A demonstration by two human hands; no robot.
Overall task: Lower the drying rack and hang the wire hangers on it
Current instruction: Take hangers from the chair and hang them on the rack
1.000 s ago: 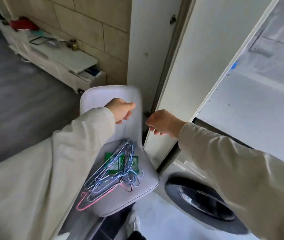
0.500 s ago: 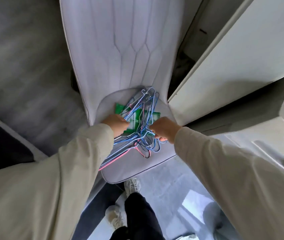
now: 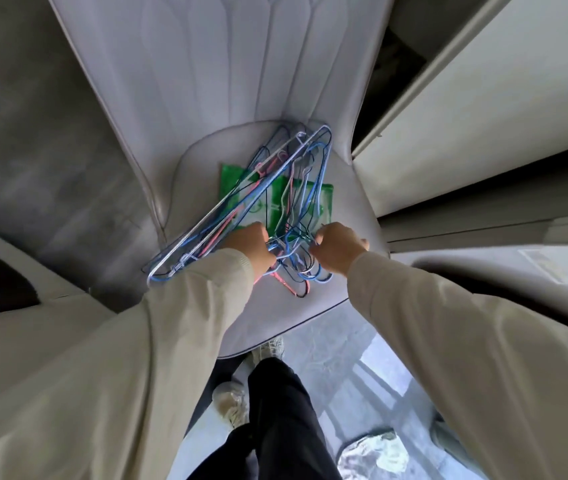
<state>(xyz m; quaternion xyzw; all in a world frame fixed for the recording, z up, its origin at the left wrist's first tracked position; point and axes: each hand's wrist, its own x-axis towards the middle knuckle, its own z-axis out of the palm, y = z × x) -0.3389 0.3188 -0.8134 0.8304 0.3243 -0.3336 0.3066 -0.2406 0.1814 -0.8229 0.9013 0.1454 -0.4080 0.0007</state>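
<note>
A tangled bundle of wire hangers (image 3: 286, 188), blue, pink and white, lies on the seat of a pale padded chair (image 3: 199, 81). My left hand (image 3: 253, 242) grips the hook ends of the bundle near the seat's front. My right hand (image 3: 336, 245) has its fingers curled into the same knot of hooks from the right. The bundle's long triangles point away toward the chair back and to the left. No drying rack is in view.
A green packet (image 3: 232, 174) lies under the hangers on the seat. A white door panel (image 3: 483, 109) stands close on the right, with a white appliance top (image 3: 535, 268) below it. My legs and shoes (image 3: 230, 400) are under the chair's front edge.
The view has dropped from the wall to the chair seat. Both hands came down from chest height onto the hangers and now grip the hook ends; the bundle has shifted slightly.
</note>
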